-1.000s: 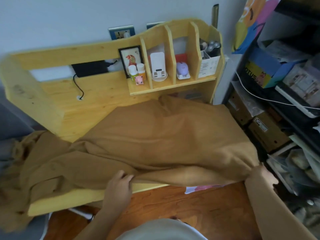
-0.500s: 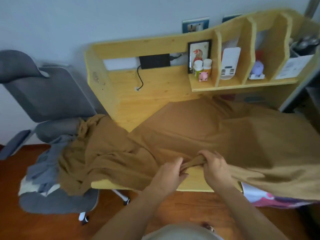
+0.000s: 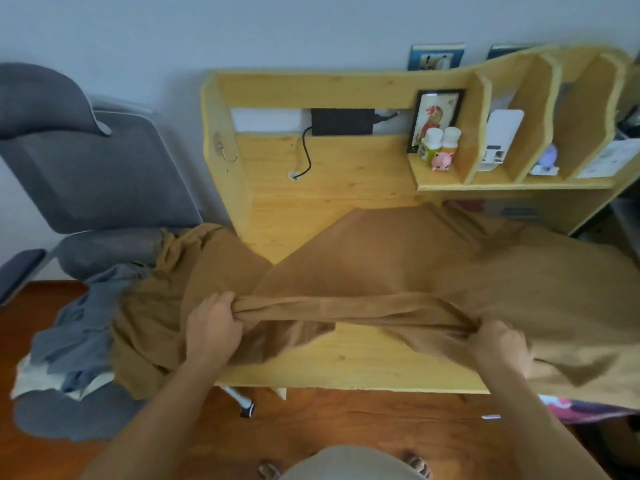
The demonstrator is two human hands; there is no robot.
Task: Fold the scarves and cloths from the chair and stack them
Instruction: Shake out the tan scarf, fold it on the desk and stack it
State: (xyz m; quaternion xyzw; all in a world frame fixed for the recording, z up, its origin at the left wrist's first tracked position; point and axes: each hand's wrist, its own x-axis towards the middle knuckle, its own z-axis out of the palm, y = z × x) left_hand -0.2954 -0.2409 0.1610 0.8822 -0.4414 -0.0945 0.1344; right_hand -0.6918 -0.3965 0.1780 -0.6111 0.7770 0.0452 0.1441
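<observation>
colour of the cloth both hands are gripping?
Plain mustard-brown cloth, no pattern; clearest in the head view, spread over the desk.

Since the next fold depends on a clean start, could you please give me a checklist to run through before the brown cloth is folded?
1. Left hand grips the brown cloth edge: ok.
2. Right hand grips the same edge: ok.
3. Edge between the hands pulled straight: ok.
4. Whole cloth on the wooden desk: not ok, one end drapes onto the grey chair.
5. Cloth clear of the grey cloth on the chair: not ok, they overlap.
6. Far corners aligned: cannot tell.
</observation>
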